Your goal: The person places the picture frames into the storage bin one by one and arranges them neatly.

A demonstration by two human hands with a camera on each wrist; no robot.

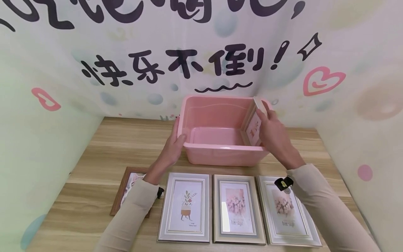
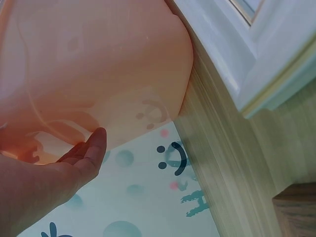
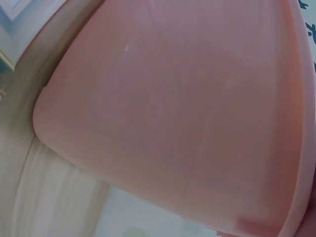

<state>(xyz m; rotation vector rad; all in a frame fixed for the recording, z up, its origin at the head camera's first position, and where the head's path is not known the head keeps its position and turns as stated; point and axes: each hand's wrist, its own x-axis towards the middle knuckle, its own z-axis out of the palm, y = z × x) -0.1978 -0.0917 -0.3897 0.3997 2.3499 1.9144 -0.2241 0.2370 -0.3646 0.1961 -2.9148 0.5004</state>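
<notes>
A pink plastic tub (image 1: 225, 155) stands on the table against the back wall. At its left end my left hand (image 1: 172, 147) holds the rim, thumb over the edge and fingers along the outside wall; the left wrist view shows this hand (image 2: 81, 168) beside the tub's glossy side (image 2: 118, 64). My right hand (image 1: 277, 134) grips the upper edge of a picture frame (image 1: 253, 124), which leans upright inside the tub's right end with a reddish print facing left. In the right wrist view the tub's outer wall (image 3: 163, 108) covers most of the picture.
In front of the tub lie a white picture frame (image 1: 206, 206) with a plant print, a champagne-coloured one (image 1: 217, 206) and a silvery one (image 1: 264, 206) with flower prints. A brown wooden frame (image 1: 119, 199) lies partly under the left sleeve. Printed walls enclose the wood-grain table (image 1: 85, 196).
</notes>
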